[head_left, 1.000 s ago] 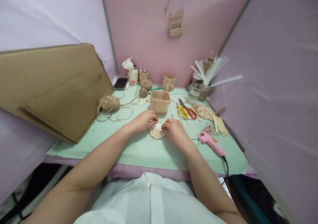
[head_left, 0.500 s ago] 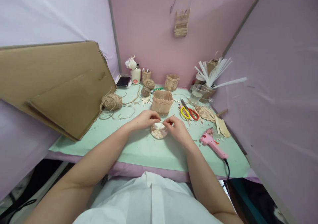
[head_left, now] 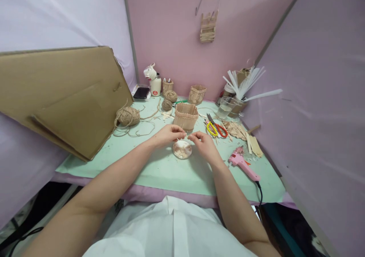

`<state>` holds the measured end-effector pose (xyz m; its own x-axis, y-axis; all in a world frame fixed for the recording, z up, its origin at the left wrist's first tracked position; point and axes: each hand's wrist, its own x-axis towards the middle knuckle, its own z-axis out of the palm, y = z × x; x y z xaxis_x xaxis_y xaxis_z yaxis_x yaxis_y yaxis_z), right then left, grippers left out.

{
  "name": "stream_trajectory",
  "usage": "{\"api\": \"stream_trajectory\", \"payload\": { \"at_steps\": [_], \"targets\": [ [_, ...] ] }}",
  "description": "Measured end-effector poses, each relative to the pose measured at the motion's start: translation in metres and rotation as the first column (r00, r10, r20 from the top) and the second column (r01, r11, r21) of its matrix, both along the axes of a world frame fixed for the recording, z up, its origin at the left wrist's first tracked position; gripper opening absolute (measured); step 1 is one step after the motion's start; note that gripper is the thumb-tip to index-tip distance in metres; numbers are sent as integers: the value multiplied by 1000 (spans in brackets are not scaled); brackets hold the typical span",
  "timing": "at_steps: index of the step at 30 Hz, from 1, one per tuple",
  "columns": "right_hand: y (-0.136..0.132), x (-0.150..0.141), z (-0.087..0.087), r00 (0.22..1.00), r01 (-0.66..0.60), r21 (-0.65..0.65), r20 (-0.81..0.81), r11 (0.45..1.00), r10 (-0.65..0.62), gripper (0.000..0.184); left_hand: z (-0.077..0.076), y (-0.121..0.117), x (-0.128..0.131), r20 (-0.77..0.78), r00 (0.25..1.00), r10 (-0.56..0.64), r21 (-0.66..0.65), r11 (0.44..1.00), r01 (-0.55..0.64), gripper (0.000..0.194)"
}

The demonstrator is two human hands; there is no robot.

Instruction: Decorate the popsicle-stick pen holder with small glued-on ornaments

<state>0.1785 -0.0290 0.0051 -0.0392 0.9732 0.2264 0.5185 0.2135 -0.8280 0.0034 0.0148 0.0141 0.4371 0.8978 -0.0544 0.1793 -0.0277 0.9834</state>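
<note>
My left hand [head_left: 172, 134] and my right hand [head_left: 200, 140] are close together over a small round dish [head_left: 182, 155] with a pale, mottled inside. The fingertips of each hand are pinched. A tiny pale bit shows at the left fingertips, too small to name. What the right fingers hold, if anything, I cannot make out. Just behind my hands stands a small woven-looking wooden basket [head_left: 186, 117] with a braided rim.
To the right lie scissors [head_left: 216, 127] with yellow and red handles, wood scraps [head_left: 235, 130] and a pink glue gun [head_left: 244, 164]. Twine balls [head_left: 128, 116] sit at left, beside a leaning cardboard sheet [head_left: 71, 105]. A plastic cup [head_left: 225, 107] stands at back right.
Both hands have lifted slightly off the dish's far rim. The left fingertips have shifted a little right, and a small pale bit now shows at them.
</note>
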Motion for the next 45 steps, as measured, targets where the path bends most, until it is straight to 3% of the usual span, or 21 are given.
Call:
{"api": "stream_trajectory", "payload": {
  "at_steps": [3,5,10,19,29,45],
  "targets": [
    [0,5,13,970,21,72,241,997,-38,16,1,4,-5,38,998,47,-10,999,-47,24],
    [1,5,20,906,-6,83,423,997,-30,15,2,6,-7,74,995,64,-48,997,-61,22],
    [4,-5,21,770,-109,-49,628,993,115,20,4,7,-9,137,988,73,-100,993,-59,18],
    [5,-7,6,726,-182,-91,659,979,196,20,6,5,-8,106,992,61,-112,993,-49,14],
    [1,-5,2,810,-340,-93,476,936,342,15,5,4,-10,76,996,41,-93,995,-34,14],
    [1,-14,-2,805,-255,-137,518,957,289,8,6,4,-10,46,997,64,-69,996,-60,14]
  ]
}}
